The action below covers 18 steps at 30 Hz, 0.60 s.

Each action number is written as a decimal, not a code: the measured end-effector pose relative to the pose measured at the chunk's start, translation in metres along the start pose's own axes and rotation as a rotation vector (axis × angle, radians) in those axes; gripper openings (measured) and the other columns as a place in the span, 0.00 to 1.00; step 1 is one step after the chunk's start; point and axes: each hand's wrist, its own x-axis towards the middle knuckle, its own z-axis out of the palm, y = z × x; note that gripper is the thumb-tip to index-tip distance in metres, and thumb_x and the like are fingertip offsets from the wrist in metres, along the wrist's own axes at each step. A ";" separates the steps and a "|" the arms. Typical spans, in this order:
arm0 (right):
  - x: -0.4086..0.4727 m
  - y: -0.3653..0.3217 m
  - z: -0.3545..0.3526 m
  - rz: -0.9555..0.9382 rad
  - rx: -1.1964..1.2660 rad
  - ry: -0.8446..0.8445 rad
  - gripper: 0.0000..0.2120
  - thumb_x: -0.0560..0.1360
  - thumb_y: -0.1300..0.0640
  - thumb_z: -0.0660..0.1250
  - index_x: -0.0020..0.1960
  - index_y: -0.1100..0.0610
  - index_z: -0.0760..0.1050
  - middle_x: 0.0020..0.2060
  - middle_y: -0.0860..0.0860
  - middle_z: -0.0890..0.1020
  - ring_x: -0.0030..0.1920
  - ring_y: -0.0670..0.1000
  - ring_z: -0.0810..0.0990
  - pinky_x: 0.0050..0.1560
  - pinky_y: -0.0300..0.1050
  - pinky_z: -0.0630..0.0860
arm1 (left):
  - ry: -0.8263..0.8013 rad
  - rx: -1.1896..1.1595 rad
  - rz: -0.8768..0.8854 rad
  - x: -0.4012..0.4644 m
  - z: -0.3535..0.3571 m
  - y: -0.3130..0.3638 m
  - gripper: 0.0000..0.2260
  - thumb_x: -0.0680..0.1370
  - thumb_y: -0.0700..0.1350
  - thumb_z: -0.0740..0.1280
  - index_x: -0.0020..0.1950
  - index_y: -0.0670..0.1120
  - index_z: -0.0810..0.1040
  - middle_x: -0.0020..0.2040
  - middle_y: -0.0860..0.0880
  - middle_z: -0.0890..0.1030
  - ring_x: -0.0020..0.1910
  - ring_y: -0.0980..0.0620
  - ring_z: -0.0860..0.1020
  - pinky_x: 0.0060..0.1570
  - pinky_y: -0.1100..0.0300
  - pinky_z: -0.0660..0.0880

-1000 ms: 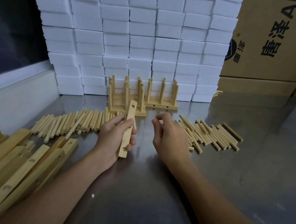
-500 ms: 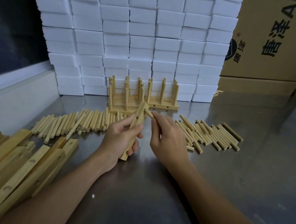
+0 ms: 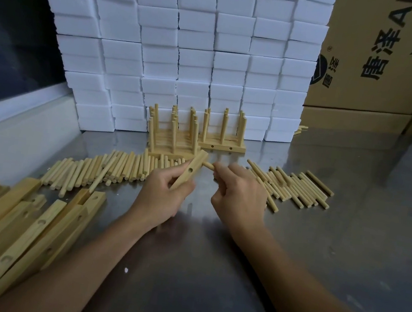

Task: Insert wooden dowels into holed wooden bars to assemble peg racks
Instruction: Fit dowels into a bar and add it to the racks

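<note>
The left hand (image 3: pixel 160 194) grips a holed wooden bar (image 3: pixel 189 171), fingers (image 3: pixel 182 189) curled round its lower half so that the bar slants up and away to the right, one round hole showing on its face just above the fingertips. The right hand (image 3: pixel 240 195) pinches a dowel (image 3: pixel 208 166) between thumb and forefinger; the dowel's free end meets the upper end of the bar, though whether it has entered a hole there cannot be told (the bar's tip hides the joint). Both hands hover just above the steel tabletop (image 3: pixel 210 274).

Left of the left fingers lies a long row of loose dowels (image 3: pixel 98 171), side by side, reaching out toward the wall. Right of the right fingers lies a second spread of dowels (image 3: pixel 297 189), some crossing one another. Just beyond the fingers, past the bar's raised tip, stand finished peg racks (image 3: pixel 173 138) with their pegs upright, and another rack (image 3: pixel 223 137) beside them to the right. Nearer the person and well to the left of the left hand sits a heap of spare holed bars (image 3: pixel 14 230).

Behind the racks rises a wall of stacked white foam blocks (image 3: pixel 187 48), with a printed cardboard carton (image 3: pixel 377 60) to its right.
</note>
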 end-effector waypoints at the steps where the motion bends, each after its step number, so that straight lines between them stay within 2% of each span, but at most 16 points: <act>1: 0.000 -0.001 0.000 -0.010 -0.010 -0.010 0.10 0.72 0.67 0.64 0.47 0.56 0.81 0.34 0.50 0.77 0.32 0.53 0.73 0.25 0.49 0.72 | -0.002 0.038 0.015 0.000 -0.002 -0.001 0.23 0.79 0.39 0.66 0.62 0.68 0.75 0.26 0.59 0.73 0.22 0.54 0.67 0.21 0.61 0.66; 3: -0.001 -0.004 -0.001 -0.035 -0.033 -0.017 0.11 0.70 0.67 0.66 0.47 0.56 0.81 0.33 0.50 0.77 0.30 0.52 0.73 0.24 0.45 0.69 | 0.000 0.096 0.044 -0.001 -0.004 -0.004 0.22 0.79 0.39 0.66 0.62 0.68 0.75 0.27 0.61 0.74 0.22 0.55 0.67 0.22 0.60 0.66; 5: -0.002 -0.006 -0.002 -0.048 -0.052 -0.009 0.11 0.67 0.67 0.67 0.46 0.56 0.81 0.32 0.49 0.77 0.28 0.51 0.70 0.24 0.41 0.62 | 0.001 0.140 0.060 -0.001 -0.005 -0.006 0.21 0.79 0.40 0.66 0.64 0.65 0.76 0.26 0.61 0.74 0.23 0.56 0.66 0.23 0.59 0.67; 8: -0.004 -0.008 -0.002 -0.029 -0.051 -0.008 0.10 0.64 0.66 0.67 0.43 0.57 0.80 0.30 0.49 0.76 0.26 0.51 0.68 0.26 0.40 0.58 | -0.003 0.194 0.088 -0.001 -0.005 -0.009 0.21 0.78 0.39 0.67 0.68 0.58 0.77 0.28 0.63 0.76 0.23 0.61 0.68 0.24 0.65 0.68; 10: -0.005 -0.008 -0.001 -0.006 -0.061 -0.061 0.08 0.65 0.64 0.65 0.42 0.56 0.78 0.31 0.49 0.75 0.27 0.52 0.69 0.28 0.40 0.57 | -0.011 0.235 0.112 -0.001 -0.006 -0.008 0.20 0.78 0.38 0.68 0.68 0.54 0.78 0.31 0.66 0.78 0.27 0.63 0.71 0.29 0.69 0.69; 12: -0.004 -0.007 0.001 0.048 -0.041 -0.131 0.07 0.68 0.62 0.63 0.43 0.55 0.77 0.33 0.48 0.76 0.31 0.52 0.71 0.29 0.41 0.56 | -0.020 0.287 0.121 -0.001 -0.007 -0.008 0.20 0.77 0.39 0.69 0.68 0.52 0.78 0.34 0.66 0.80 0.30 0.62 0.73 0.33 0.69 0.72; 15: -0.002 -0.002 0.005 0.227 0.252 -0.188 0.09 0.75 0.62 0.64 0.47 0.54 0.82 0.30 0.45 0.76 0.30 0.46 0.72 0.30 0.40 0.60 | -0.019 0.329 0.124 -0.001 -0.009 -0.008 0.21 0.77 0.39 0.70 0.69 0.51 0.76 0.38 0.61 0.82 0.32 0.61 0.75 0.35 0.68 0.73; 18: 0.000 0.007 0.007 0.391 0.550 -0.279 0.11 0.80 0.61 0.63 0.47 0.53 0.83 0.23 0.43 0.73 0.26 0.41 0.71 0.31 0.38 0.63 | -0.031 0.374 0.135 -0.003 -0.009 -0.007 0.22 0.77 0.40 0.70 0.71 0.51 0.75 0.38 0.49 0.83 0.30 0.57 0.73 0.32 0.62 0.72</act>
